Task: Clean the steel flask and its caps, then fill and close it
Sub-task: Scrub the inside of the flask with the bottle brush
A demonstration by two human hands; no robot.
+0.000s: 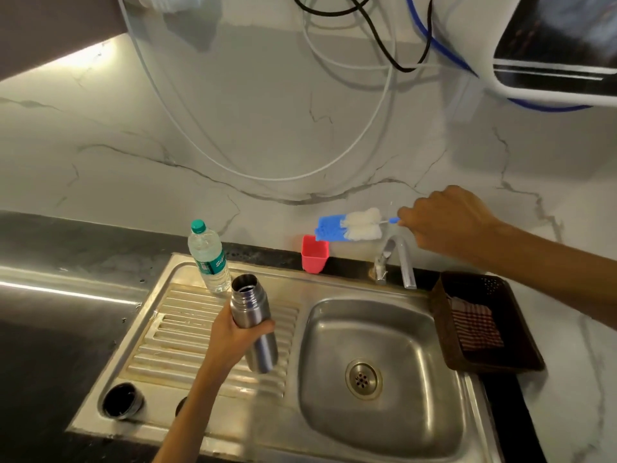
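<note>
So far, the left hand [233,332] grips the uncapped cylindrical steel flask [254,320] while the right hand [447,222] holds the blue-and-white bottle brush [350,225]; by the look of it, scrubbing, filling and closing remain.

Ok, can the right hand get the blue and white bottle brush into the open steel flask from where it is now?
Probably yes. The right hand holds the bottle brush above the tap, the left hand holds the uncapped steel flask mouth up, and nothing lies between them.

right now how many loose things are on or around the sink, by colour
steel: 2, flask, cap
blue and white: 1, brush
pink: 1, cup
clear: 1, bottle
brown: 1, basket
total: 6
</note>
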